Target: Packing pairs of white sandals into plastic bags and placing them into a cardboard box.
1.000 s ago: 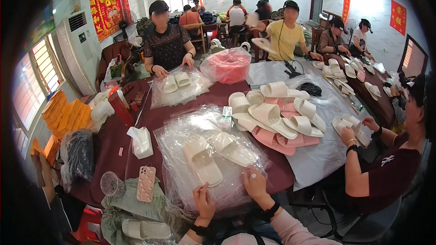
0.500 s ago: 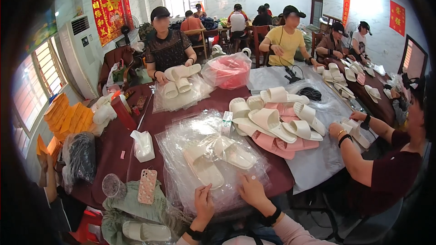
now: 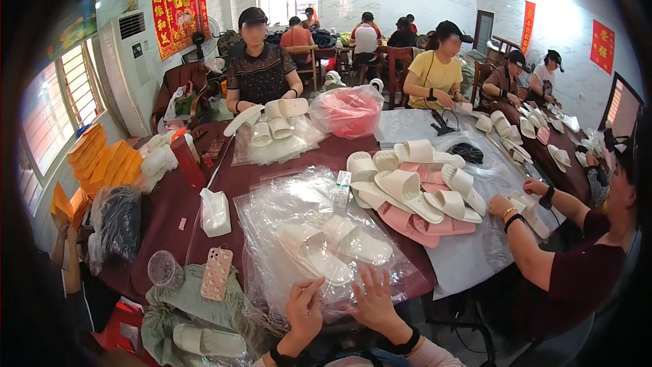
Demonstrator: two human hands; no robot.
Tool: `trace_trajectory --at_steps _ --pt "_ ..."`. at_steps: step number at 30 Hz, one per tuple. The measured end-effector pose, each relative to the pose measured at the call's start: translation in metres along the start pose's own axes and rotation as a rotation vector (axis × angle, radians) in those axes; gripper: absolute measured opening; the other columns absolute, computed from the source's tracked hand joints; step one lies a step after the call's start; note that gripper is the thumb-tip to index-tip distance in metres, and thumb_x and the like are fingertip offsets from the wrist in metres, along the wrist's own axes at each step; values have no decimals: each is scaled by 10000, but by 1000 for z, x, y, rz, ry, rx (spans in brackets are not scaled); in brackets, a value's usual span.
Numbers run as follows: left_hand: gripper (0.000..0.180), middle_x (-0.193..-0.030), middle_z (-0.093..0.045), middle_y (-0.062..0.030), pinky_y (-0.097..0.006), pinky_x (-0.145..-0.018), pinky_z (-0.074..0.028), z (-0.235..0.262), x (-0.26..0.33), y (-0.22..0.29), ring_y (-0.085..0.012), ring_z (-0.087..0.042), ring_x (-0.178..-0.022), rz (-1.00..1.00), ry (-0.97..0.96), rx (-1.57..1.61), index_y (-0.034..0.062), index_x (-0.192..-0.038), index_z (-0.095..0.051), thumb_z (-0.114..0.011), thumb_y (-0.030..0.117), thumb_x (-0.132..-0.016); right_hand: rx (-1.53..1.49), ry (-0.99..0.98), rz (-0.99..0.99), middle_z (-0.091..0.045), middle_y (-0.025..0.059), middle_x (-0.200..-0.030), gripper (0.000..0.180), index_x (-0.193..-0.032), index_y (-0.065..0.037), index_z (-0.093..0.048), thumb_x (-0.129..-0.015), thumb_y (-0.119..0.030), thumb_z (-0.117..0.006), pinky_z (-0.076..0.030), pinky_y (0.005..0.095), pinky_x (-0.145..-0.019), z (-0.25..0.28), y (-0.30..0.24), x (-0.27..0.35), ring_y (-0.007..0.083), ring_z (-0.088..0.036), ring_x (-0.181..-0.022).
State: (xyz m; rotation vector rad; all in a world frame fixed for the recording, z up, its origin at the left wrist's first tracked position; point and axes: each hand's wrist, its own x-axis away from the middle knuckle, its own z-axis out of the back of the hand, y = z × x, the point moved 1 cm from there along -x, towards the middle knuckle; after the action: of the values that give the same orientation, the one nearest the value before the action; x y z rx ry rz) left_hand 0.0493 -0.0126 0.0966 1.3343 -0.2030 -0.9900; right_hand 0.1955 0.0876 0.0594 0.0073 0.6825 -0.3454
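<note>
A pair of white slide slippers lies on a stack of clear plastic bags (image 3: 261, 231) in front of me; thin plastic covers them. The left slipper (image 3: 314, 250) points toward my hands, and the right slipper (image 3: 360, 241) sits beside it at a slant. My left hand (image 3: 305, 311) is closed, fingertips pinched at the near edge of the plastic bag by the left slipper's toe. My right hand (image 3: 375, 304) lies with its fingers spread on the plastic, below the right slipper. A small white-and-green box (image 3: 341, 189) stands just beyond the bags.
Right of the bags rises a pile of white and pink slippers (image 3: 404, 187). On the left are a tissue pack (image 3: 215, 213), a phone (image 3: 216, 273), a plastic cup (image 3: 166, 270) and a single slipper (image 3: 209, 340). Co-workers handle slippers across the table and at right.
My right hand has gone from curled fingers to spread ones and shifted slightly left. The bagged slippers have shifted slightly. The co-worker opposite has lifted one slipper off to the side.
</note>
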Motion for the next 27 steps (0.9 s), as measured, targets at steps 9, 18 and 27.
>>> trace_trajectory --at_steps 9,18,27 --pt "325 -997 -547 -124 -248 -654 -504 0 12 9 -172 -599 -776 -154 27 117 44 -941 -702 -537 -186 -780 -1 -42 -267 -479 167 -1332 609 -1267 -95 -531 -687 -167 -703 -321 532 -1029 15 14 -14 373 -423 -1265" --pt "308 -1043 -512 -130 -257 -674 -500 2 15 15 -175 -603 -740 -161 -36 155 12 -910 -685 -488 -193 -792 -77 -59 -173 -598 105 -1187 410 -1120 -74 -609 -712 -94 -643 -440 417 -903 5 21 -29 282 -568 -1080" --pt "339 -1167 -528 -201 -366 -812 -507 12 38 15 -300 -600 -936 -498 -94 15 22 -1158 -588 -642 1 -824 -113 241 -291 -654 127 -970 345 -1056 -41 -630 -713 -5 -623 -519 369 -674 16 18 -26 306 -633 -826"
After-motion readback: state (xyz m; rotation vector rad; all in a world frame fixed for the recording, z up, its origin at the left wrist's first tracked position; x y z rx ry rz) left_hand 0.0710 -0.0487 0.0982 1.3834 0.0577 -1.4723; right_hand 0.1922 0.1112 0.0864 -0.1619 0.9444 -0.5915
